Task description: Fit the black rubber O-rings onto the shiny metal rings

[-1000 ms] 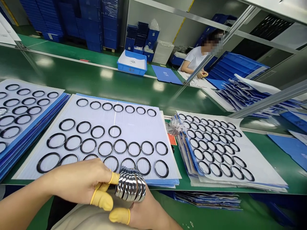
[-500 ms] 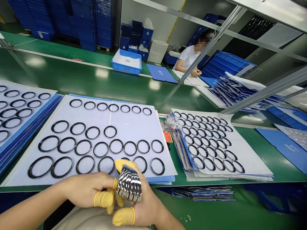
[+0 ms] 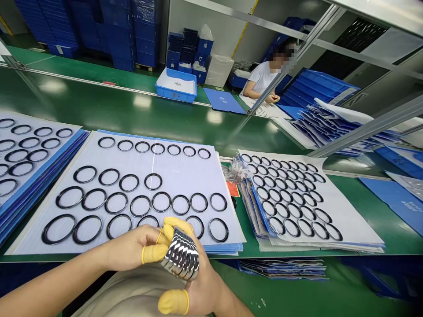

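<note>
A stack of shiny rings [image 3: 183, 255] rests in my right hand [image 3: 203, 275], whose fingers, in yellow finger cots, curl round its far side while the thumb stands apart below. My left hand [image 3: 132, 248], also with yellow cots, pinches at the left side of the stack; its fingertips are partly hidden behind the rings. Just beyond both hands lies a white sheet [image 3: 185, 169] bearing rows of black rings [image 3: 117, 203]. The second row from the back has rings only on its left part.
More ring-covered sheets lie on stacks at the left [image 3: 49, 167] and right [image 3: 343, 198]. A blue tray [image 3: 176, 93] and blue board [image 3: 224, 100] are farther back. Behind a metal post [image 3: 284, 75], a person [image 3: 262, 79] sits with hands together.
My left hand has moved up and right, its thumb and fingers closing against the left side of the ring stack. The stack has tilted slightly in my right hand.
</note>
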Demonstrator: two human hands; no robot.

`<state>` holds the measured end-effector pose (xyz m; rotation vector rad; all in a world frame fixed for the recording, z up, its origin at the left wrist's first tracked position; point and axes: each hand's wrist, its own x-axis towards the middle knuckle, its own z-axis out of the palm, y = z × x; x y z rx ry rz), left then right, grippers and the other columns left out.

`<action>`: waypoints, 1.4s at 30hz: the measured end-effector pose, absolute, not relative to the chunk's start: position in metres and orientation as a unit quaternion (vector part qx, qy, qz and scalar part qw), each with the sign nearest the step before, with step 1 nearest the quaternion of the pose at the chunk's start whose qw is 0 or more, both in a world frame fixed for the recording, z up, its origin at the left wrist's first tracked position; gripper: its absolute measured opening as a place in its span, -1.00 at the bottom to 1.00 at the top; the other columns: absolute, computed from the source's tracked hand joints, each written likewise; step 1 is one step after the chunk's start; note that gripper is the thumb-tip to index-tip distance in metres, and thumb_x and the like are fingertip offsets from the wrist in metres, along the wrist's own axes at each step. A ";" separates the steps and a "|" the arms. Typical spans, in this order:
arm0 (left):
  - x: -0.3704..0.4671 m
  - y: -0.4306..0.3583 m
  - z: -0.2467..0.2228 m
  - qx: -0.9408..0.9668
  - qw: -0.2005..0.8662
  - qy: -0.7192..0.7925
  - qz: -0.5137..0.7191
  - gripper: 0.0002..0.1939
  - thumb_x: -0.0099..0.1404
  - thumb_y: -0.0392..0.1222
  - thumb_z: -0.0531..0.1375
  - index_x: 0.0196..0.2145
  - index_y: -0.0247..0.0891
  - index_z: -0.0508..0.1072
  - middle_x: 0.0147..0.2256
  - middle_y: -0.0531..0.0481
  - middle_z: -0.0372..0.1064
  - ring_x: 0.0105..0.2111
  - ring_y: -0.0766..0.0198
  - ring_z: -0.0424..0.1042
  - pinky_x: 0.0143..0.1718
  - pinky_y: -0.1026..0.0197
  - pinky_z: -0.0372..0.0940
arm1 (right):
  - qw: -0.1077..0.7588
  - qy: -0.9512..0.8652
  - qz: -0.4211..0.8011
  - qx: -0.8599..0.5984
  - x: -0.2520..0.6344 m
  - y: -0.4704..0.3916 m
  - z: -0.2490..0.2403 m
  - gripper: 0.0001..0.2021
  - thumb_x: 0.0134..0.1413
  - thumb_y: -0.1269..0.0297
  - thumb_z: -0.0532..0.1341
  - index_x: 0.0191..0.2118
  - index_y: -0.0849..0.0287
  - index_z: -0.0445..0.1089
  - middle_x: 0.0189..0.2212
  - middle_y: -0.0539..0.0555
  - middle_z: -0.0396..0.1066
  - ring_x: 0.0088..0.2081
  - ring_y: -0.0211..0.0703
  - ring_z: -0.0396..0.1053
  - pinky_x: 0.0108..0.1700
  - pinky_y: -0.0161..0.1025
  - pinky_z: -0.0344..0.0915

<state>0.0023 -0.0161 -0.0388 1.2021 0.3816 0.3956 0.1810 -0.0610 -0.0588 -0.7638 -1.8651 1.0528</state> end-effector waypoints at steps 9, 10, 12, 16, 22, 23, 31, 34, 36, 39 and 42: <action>-0.013 -0.012 -0.016 0.780 0.540 0.242 0.205 -0.78 0.39 -0.27 0.08 -0.22 -0.23 0.54 -0.17 -0.08 0.45 -0.15 0.20 0.37 -0.05 0.21 0.21 | 0.434 -0.707 0.487 -0.273 0.176 -0.066 -0.060 -0.56 0.05 -0.01 0.25 0.04 0.01 0.38 0.13 0.14 0.31 0.12 0.08 0.27 0.22 0.08 0.08; -0.014 -0.012 -0.014 0.803 0.508 0.241 0.198 -0.77 0.38 -0.34 0.07 -0.20 -0.21 0.53 -0.15 -0.07 0.45 -0.13 0.20 0.36 -0.02 0.20 0.18 | 0.441 -0.681 0.518 -0.270 0.175 -0.067 -0.061 -0.60 0.06 0.01 0.24 0.00 0.03 0.41 0.08 0.14 0.37 0.07 0.05 0.32 0.17 0.04 0.17; -0.015 -0.013 -0.010 0.835 0.458 0.235 0.194 -0.73 0.35 -0.45 0.05 -0.22 -0.21 0.51 -0.16 -0.04 0.46 -0.16 0.23 0.36 -0.02 0.19 0.16 | 0.438 -0.629 0.598 -0.235 0.173 -0.070 -0.065 -0.62 0.05 0.05 0.27 -0.02 0.05 0.43 -0.09 0.13 0.49 -0.07 -0.02 0.44 0.03 -0.07 0.33; -0.011 -0.014 -0.009 0.864 0.404 0.206 0.220 -0.75 0.31 -0.50 0.04 -0.37 -0.27 0.44 -0.31 0.00 0.45 -0.29 0.28 0.36 -0.01 0.16 0.16 | 0.377 -0.553 0.730 -0.140 0.170 -0.073 -0.076 -0.52 -0.08 0.11 0.39 0.00 0.11 0.41 -0.31 0.09 0.57 -0.32 -0.12 0.53 -0.16 -0.19 0.44; -0.012 -0.014 -0.007 0.890 0.362 0.204 0.190 -0.74 0.30 -0.53 0.03 -0.36 -0.25 0.42 -0.28 0.02 0.43 -0.27 0.29 0.37 0.12 0.09 0.06 | 0.392 -0.533 0.735 -0.149 0.167 -0.075 -0.081 -0.48 -0.16 0.08 0.43 -0.04 0.17 0.45 -0.30 0.15 0.57 -0.30 -0.03 0.54 -0.17 -0.12 0.47; -0.012 -0.014 -0.005 0.892 0.358 0.204 0.186 -0.72 0.29 -0.54 0.02 -0.36 -0.25 0.42 -0.28 0.03 0.43 -0.28 0.29 0.37 0.13 0.09 0.05 | 0.394 -0.526 0.737 -0.155 0.167 -0.075 -0.080 -0.49 -0.14 0.08 0.41 -0.04 0.18 0.45 -0.29 0.17 0.57 -0.30 -0.03 0.54 -0.17 -0.11 0.47; -0.029 -0.009 0.005 0.910 0.347 0.224 0.039 -0.79 0.29 -0.40 0.12 -0.49 -0.23 0.34 -0.46 0.07 0.37 -0.44 0.27 0.32 -0.23 0.23 0.20 | 0.378 -0.605 0.654 -0.250 0.171 -0.074 -0.067 -0.60 -0.04 -0.03 0.30 -0.23 0.23 0.52 -0.39 0.14 0.50 -0.33 -0.08 0.45 -0.22 -0.17 0.43; -0.034 -0.007 0.001 0.888 0.417 0.195 0.002 -0.84 0.25 -0.35 0.17 -0.48 -0.21 0.32 -0.58 0.14 0.27 -0.60 0.34 0.18 -0.42 0.29 0.16 | 0.354 -0.706 0.541 -0.288 0.174 -0.067 -0.057 -0.51 -0.06 -0.21 0.24 -0.29 0.18 0.52 -0.45 0.07 0.43 -0.39 -0.12 0.33 -0.17 -0.14 0.37; -0.031 -0.008 -0.006 0.852 0.499 0.159 0.003 -0.86 0.25 -0.21 0.20 -0.45 -0.21 0.32 -0.60 0.15 0.22 -0.63 0.36 0.13 -0.52 0.31 0.12 | 0.347 -0.749 0.475 -0.305 0.178 -0.063 -0.052 -0.45 -0.11 -0.27 0.23 -0.25 0.16 0.50 -0.43 0.06 0.42 -0.36 -0.11 0.30 -0.11 -0.10 0.32; -0.017 -0.015 -0.023 0.779 0.617 0.110 0.024 -0.63 0.31 0.13 0.09 -0.39 -0.26 0.36 -0.54 0.05 0.32 -0.58 0.32 0.26 -0.52 0.34 0.19 | 0.361 -0.769 0.430 -0.307 0.188 -0.059 -0.050 -0.35 -0.21 -0.29 0.29 -0.12 0.16 0.43 -0.25 0.14 0.41 -0.21 -0.02 0.33 -0.02 -0.05 0.28; -0.002 -0.022 -0.036 0.725 0.681 0.091 0.044 -0.40 0.30 0.32 -0.06 -0.29 -0.32 0.41 -0.44 -0.09 0.41 -0.46 0.25 0.37 -0.43 0.31 0.29 | 0.401 -0.747 0.436 -0.303 0.197 -0.059 -0.051 -0.29 -0.30 -0.32 0.31 -0.11 0.15 0.41 -0.13 0.20 0.32 -0.10 0.07 0.31 0.01 0.00 0.27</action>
